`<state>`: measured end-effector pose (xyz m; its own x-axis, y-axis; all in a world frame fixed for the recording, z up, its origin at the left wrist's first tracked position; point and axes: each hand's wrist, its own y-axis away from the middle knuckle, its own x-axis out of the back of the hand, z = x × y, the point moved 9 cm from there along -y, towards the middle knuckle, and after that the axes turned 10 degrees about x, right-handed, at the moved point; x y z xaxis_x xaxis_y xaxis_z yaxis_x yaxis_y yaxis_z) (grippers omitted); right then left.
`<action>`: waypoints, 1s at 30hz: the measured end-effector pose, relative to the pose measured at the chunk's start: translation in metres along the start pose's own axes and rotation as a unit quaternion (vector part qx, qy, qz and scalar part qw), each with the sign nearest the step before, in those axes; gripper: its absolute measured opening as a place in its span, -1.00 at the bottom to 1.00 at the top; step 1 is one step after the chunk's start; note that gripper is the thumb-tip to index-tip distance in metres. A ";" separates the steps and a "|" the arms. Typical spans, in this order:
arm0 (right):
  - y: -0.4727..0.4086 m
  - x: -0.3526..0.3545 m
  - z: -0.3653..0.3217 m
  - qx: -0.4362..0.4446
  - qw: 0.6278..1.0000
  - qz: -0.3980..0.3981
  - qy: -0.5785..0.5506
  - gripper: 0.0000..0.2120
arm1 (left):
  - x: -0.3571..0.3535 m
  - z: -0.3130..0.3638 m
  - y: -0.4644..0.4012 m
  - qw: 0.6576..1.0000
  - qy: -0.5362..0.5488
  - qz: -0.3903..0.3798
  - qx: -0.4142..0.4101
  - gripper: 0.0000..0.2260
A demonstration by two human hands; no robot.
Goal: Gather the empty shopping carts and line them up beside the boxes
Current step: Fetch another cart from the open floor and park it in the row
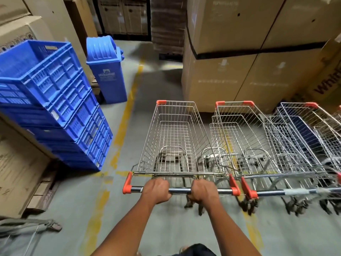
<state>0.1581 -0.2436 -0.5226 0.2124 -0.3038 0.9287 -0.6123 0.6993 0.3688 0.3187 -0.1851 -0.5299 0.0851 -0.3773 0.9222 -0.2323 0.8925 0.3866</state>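
Note:
An empty wire shopping cart (175, 137) with orange corner caps stands in front of me. My left hand (156, 190) and my right hand (202, 192) both grip its handle bar (180, 190), close together near the middle. A second empty cart (238, 137) stands right beside it on the right, nearly touching. Further right is a third cart (295, 137) with something dark blue inside, and part of another shows at the frame edge. All face the tall cardboard boxes (230, 74) just ahead of their noses.
A stack of blue plastic crates (55, 100) leans at the left, with a blue lidded bin (107, 71) behind it. More cardboard boxes (16, 163) line the left side. A yellow floor line (127, 115) runs up the aisle left of the cart.

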 end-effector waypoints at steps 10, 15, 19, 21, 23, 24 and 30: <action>0.012 0.002 0.018 -0.002 1.000 -0.006 0.004 -0.77 | 0.002 0.021 -0.003 1.000 -0.011 0.005 -0.009 -0.74; 0.011 0.004 0.019 0.006 0.999 -0.030 0.010 -0.77 | 0.003 0.025 -0.002 1.000 -0.013 0.000 -0.006 -0.75; 0.003 -0.004 0.017 0.046 0.992 -0.114 -0.022 -0.44 | 0.002 0.021 -0.002 1.000 0.015 -0.024 -0.003 -0.75; 0.000 -0.007 0.016 0.069 0.986 -0.148 -0.044 -0.13 | 0.006 0.020 0.001 0.998 0.050 -0.035 -0.013 -0.77; -0.008 -0.013 0.014 0.098 0.980 -0.152 -0.082 -0.01 | 0.014 0.021 0.005 0.993 0.101 -0.036 -0.043 -0.73; -0.013 -0.013 0.013 0.111 0.978 -0.144 -0.101 0.00 | 0.019 0.019 0.007 0.990 0.131 -0.028 -0.053 -0.72; -0.060 0.036 -0.017 0.175 0.980 0.005 -0.090 -0.25 | 0.041 -0.035 0.020 0.977 0.201 0.071 -0.017 -0.46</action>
<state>0.2154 -0.2857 -0.5109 0.0871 -0.4295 0.8988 -0.8440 0.4476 0.2957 0.3517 -0.1738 -0.4841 0.4287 -0.1274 0.8944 -0.2378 0.9392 0.2477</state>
